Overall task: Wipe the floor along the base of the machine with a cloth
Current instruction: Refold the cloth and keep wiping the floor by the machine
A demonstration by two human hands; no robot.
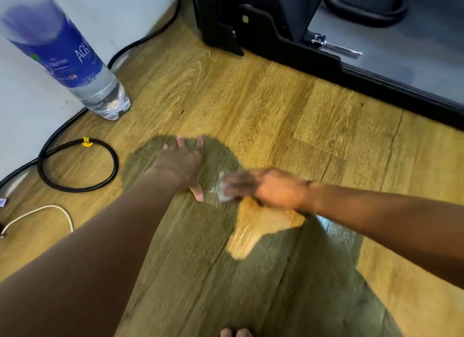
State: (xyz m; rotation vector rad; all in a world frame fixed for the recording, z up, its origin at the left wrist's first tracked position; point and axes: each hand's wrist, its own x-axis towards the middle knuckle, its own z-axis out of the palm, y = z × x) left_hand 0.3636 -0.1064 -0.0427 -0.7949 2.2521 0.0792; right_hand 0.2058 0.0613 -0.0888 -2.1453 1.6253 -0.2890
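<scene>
L hand (183, 164) is laid flat, fingers spread, on floor (276, 110), prob. for support, while cloth (224, 191) is pressed under R hand (272, 189), whose grip can't be told (blurred).

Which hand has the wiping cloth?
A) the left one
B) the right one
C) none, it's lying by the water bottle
B: the pale cloth sits under the blurred fingers of the right hand, while the left hand lies flat on the floor.
</scene>
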